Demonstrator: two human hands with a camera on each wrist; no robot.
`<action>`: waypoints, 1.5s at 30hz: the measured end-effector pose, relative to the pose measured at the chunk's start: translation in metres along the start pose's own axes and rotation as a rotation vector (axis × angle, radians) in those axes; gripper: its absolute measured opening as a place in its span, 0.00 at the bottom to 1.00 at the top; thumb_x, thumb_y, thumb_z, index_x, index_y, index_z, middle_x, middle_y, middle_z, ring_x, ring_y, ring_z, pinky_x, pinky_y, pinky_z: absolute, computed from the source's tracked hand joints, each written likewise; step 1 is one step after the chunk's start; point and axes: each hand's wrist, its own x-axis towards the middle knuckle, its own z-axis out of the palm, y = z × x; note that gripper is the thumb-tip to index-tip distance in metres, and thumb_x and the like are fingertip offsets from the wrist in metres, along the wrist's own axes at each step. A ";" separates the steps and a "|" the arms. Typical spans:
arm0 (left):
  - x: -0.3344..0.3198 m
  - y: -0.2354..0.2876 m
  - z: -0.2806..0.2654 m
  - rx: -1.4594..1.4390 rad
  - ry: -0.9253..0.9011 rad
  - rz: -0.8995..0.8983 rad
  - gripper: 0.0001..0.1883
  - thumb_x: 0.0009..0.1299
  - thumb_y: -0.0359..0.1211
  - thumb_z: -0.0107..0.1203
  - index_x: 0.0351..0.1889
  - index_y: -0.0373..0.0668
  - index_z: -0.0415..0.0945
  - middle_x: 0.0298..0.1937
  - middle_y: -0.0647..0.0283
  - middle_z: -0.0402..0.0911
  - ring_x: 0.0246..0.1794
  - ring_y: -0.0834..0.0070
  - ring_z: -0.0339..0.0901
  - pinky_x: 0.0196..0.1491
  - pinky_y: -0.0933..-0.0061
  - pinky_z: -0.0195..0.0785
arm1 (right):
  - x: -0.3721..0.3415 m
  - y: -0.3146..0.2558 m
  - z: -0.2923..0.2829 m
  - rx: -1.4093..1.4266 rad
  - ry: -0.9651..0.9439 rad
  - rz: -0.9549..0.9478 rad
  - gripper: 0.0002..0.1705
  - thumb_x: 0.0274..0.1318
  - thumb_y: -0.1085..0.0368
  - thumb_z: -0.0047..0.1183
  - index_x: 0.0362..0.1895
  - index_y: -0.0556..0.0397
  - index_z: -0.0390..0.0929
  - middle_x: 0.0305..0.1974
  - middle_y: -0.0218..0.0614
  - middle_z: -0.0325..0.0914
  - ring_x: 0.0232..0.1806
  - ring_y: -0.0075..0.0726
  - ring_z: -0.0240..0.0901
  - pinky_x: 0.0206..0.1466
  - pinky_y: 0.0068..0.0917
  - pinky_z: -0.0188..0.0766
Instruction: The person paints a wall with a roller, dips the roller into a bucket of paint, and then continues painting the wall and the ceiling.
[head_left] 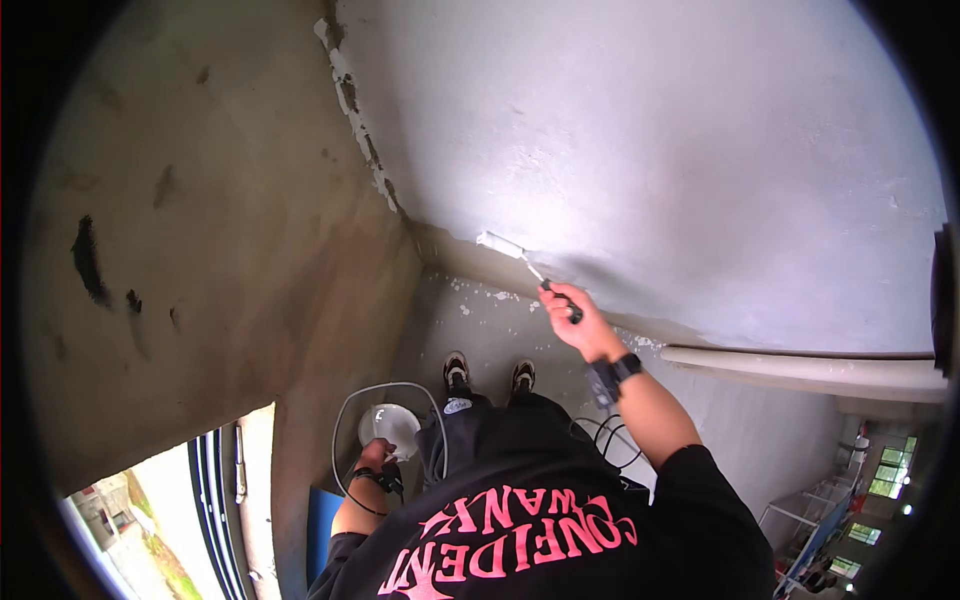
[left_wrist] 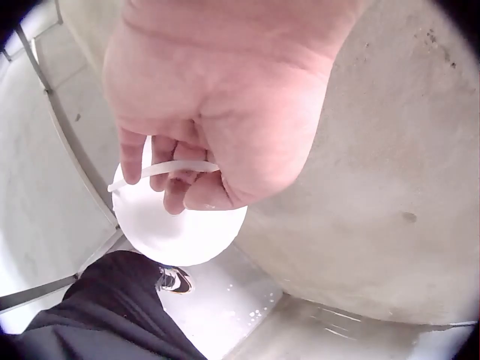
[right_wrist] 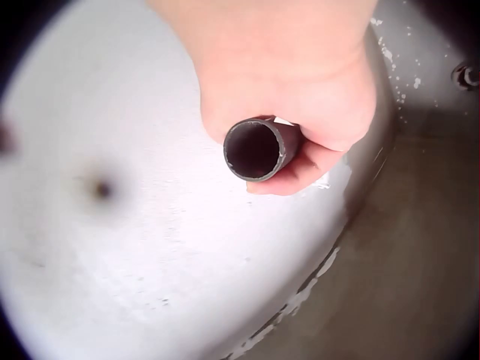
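Observation:
My right hand [head_left: 580,320] grips the black handle of a paint roller [head_left: 500,244], whose white roller head is at the lower part of the white-coated wall [head_left: 640,150], close to the corner. In the right wrist view the hollow end of the dark handle [right_wrist: 283,139] points toward the camera, with fingers wrapped round it; the roller head is hidden there. Low beside my leg, my left hand [head_left: 376,453] holds a white bucket [head_left: 400,420] by its handle. The left wrist view shows curled fingers hooked round the thin white handle [left_wrist: 176,166], with the bucket hanging below.
A bare brown-grey wall [head_left: 220,200] meets the white one at the left, with rough white edging along the corner. White spots dot the floor [head_left: 460,310] ahead of my shoes. A thick pale pipe [head_left: 800,367] runs along the right. An opening with dark pipes [head_left: 212,500] lies lower left.

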 end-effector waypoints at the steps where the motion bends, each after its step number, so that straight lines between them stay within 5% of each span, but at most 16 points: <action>1: 0.003 0.002 0.000 0.018 0.012 -0.023 0.13 0.56 0.33 0.52 0.37 0.36 0.75 0.39 0.58 0.74 0.43 0.66 0.72 0.46 0.63 0.73 | -0.018 -0.004 0.003 -0.025 -0.020 -0.024 0.14 0.60 0.72 0.50 0.46 0.69 0.65 0.32 0.35 0.68 0.21 0.16 0.64 0.18 0.10 0.64; 10: 0.002 0.023 -0.003 0.050 -0.057 0.020 0.13 0.57 0.31 0.51 0.39 0.36 0.74 0.40 0.60 0.73 0.44 0.68 0.70 0.47 0.62 0.73 | -0.113 -0.018 0.021 -0.099 -0.033 -0.065 0.15 0.62 0.68 0.48 0.49 0.64 0.66 0.31 0.33 0.68 0.19 0.15 0.62 0.13 0.11 0.60; 13: 0.006 0.025 0.000 0.013 -0.065 0.028 0.13 0.57 0.30 0.51 0.40 0.35 0.74 0.40 0.59 0.73 0.44 0.67 0.70 0.48 0.61 0.73 | -0.071 -0.012 0.009 -0.082 -0.016 -0.028 0.17 0.64 0.68 0.46 0.53 0.67 0.63 0.31 0.33 0.67 0.19 0.16 0.61 0.12 0.11 0.59; 21: 0.002 0.017 0.001 -0.044 -0.102 0.009 0.12 0.59 0.30 0.52 0.39 0.35 0.73 0.41 0.57 0.72 0.44 0.66 0.70 0.50 0.57 0.73 | 0.106 0.017 -0.025 0.019 -0.040 0.116 0.09 0.54 0.74 0.55 0.36 0.62 0.68 0.28 0.35 0.70 0.23 0.20 0.66 0.20 0.11 0.63; 25: 0.008 0.017 0.004 -0.027 -0.077 -0.014 0.09 0.60 0.29 0.51 0.37 0.37 0.72 0.38 0.59 0.72 0.42 0.67 0.70 0.50 0.58 0.72 | 0.135 0.025 -0.013 0.022 0.123 0.047 0.09 0.55 0.75 0.53 0.36 0.65 0.67 0.29 0.35 0.70 0.22 0.19 0.67 0.19 0.10 0.65; 27: 0.013 0.017 0.004 -0.016 -0.065 -0.023 0.07 0.61 0.30 0.50 0.35 0.39 0.72 0.35 0.60 0.73 0.41 0.68 0.71 0.49 0.57 0.71 | 0.123 0.017 -0.013 0.067 0.059 0.088 0.09 0.53 0.75 0.55 0.36 0.64 0.68 0.30 0.39 0.72 0.25 0.22 0.68 0.23 0.12 0.65; 30: 0.017 0.013 0.003 0.034 -0.074 -0.035 0.11 0.59 0.28 0.51 0.39 0.34 0.73 0.43 0.56 0.72 0.42 0.66 0.69 0.52 0.59 0.73 | 0.082 0.012 -0.007 0.138 -0.047 0.109 0.13 0.53 0.75 0.57 0.40 0.69 0.68 0.32 0.36 0.70 0.27 0.20 0.67 0.26 0.11 0.64; 34: 0.005 0.017 0.006 -0.021 -0.053 -0.041 0.11 0.58 0.29 0.51 0.38 0.35 0.73 0.43 0.56 0.73 0.42 0.67 0.69 0.51 0.57 0.73 | 0.007 -0.005 0.014 -0.051 -0.078 0.038 0.17 0.55 0.73 0.55 0.46 0.70 0.67 0.31 0.33 0.70 0.25 0.15 0.65 0.21 0.07 0.60; 39: -0.008 0.025 0.013 -0.036 -0.040 -0.012 0.09 0.60 0.29 0.50 0.37 0.37 0.74 0.36 0.59 0.70 0.39 0.67 0.70 0.44 0.60 0.75 | -0.066 -0.018 0.030 -0.158 0.026 -0.003 0.17 0.60 0.70 0.51 0.50 0.65 0.66 0.32 0.31 0.69 0.21 0.13 0.61 0.15 0.09 0.58; 41: 0.000 0.024 0.016 -0.113 -0.045 -0.026 0.14 0.57 0.27 0.50 0.41 0.35 0.72 0.45 0.55 0.73 0.49 0.62 0.71 0.50 0.56 0.72 | -0.088 -0.014 0.033 -0.198 0.039 -0.026 0.17 0.61 0.68 0.50 0.52 0.64 0.67 0.32 0.31 0.69 0.21 0.13 0.61 0.14 0.09 0.57; 45: 0.008 0.027 0.019 -0.117 0.001 -0.016 0.14 0.56 0.27 0.51 0.41 0.34 0.72 0.46 0.54 0.73 0.51 0.61 0.70 0.48 0.55 0.73 | -0.115 -0.008 0.030 -0.377 0.078 -0.091 0.20 0.62 0.65 0.49 0.56 0.61 0.68 0.32 0.30 0.69 0.19 0.13 0.60 0.12 0.10 0.56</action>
